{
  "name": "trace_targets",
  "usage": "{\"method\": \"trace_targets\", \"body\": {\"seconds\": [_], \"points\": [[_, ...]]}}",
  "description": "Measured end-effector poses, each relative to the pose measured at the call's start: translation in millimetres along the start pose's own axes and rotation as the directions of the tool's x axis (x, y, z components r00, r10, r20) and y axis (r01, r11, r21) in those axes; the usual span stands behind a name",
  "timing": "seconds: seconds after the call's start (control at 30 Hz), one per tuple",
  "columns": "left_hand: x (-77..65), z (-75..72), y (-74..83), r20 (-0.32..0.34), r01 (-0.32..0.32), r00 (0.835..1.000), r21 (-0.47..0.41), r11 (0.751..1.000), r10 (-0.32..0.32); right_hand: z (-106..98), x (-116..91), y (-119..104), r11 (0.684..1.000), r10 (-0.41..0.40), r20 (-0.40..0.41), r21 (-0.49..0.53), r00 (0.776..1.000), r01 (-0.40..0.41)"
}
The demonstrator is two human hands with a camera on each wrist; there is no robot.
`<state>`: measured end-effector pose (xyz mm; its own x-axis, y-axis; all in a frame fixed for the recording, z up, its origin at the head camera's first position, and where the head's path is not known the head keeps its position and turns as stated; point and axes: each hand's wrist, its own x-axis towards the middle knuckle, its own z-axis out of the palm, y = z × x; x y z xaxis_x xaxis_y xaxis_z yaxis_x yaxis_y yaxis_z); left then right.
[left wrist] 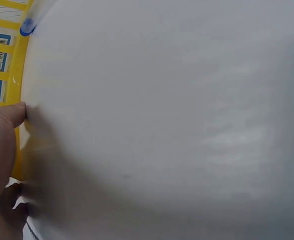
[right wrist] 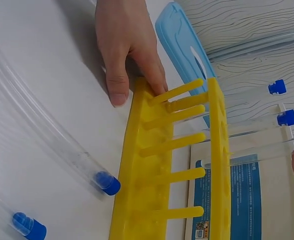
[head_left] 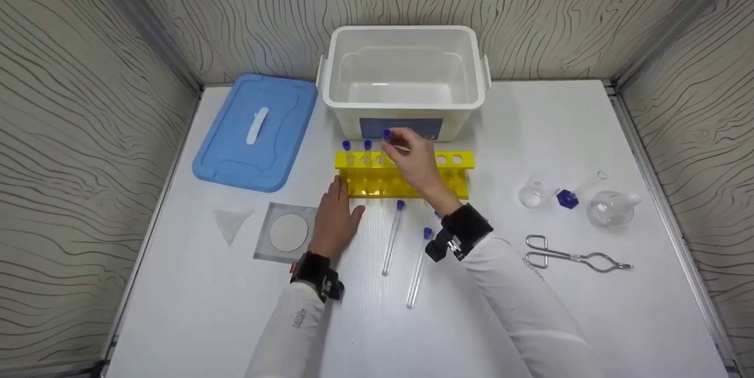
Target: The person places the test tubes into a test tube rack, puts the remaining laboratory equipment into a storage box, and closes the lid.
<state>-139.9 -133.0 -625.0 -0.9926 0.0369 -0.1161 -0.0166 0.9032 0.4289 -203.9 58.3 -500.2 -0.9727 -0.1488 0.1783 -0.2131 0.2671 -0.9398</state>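
Note:
A yellow test tube rack [head_left: 406, 160] stands in front of the white bin. My right hand [head_left: 419, 165] pinches a blue-capped test tube [right wrist: 269, 151] near its cap; its lower end passes through a hole in the rack's top bar. Two more capped tubes [right wrist: 247, 126] stand upright in the holes to its left. At the rack's left end my left hand [head_left: 336, 219] touches it with straight fingers, the thumb spread apart. Between the forearms lie two capped test tubes [head_left: 393, 242]; another blue cap [head_left: 437, 213] shows beside the right wrist, its tube hidden.
Behind the rack is the white bin [head_left: 406, 105], with its blue lid [head_left: 235, 157] to the left. Filter paper [head_left: 288, 232] and a translucent cone [head_left: 231, 224] lie left. On the right are a round flask [head_left: 609, 211], smaller glassware [head_left: 530, 195], a blue hexagonal base [head_left: 567, 199] and metal tongs [head_left: 562, 256].

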Motion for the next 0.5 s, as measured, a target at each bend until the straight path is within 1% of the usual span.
{"method": "trace_targets", "body": {"seconds": [0.2,0.5], "points": [[0.8,-1.0,0.0,0.01,0.002,1.0,0.008,1.0,-0.002,6,-2,7,0.998,0.039,0.006,-0.052,0.999,-0.038],[1.6,-0.8,-0.9,-0.006,-0.016,1.0,0.002,1.0,0.016,16,-2,17,0.991,0.064,0.0,-0.117,0.998,-0.063]]}}
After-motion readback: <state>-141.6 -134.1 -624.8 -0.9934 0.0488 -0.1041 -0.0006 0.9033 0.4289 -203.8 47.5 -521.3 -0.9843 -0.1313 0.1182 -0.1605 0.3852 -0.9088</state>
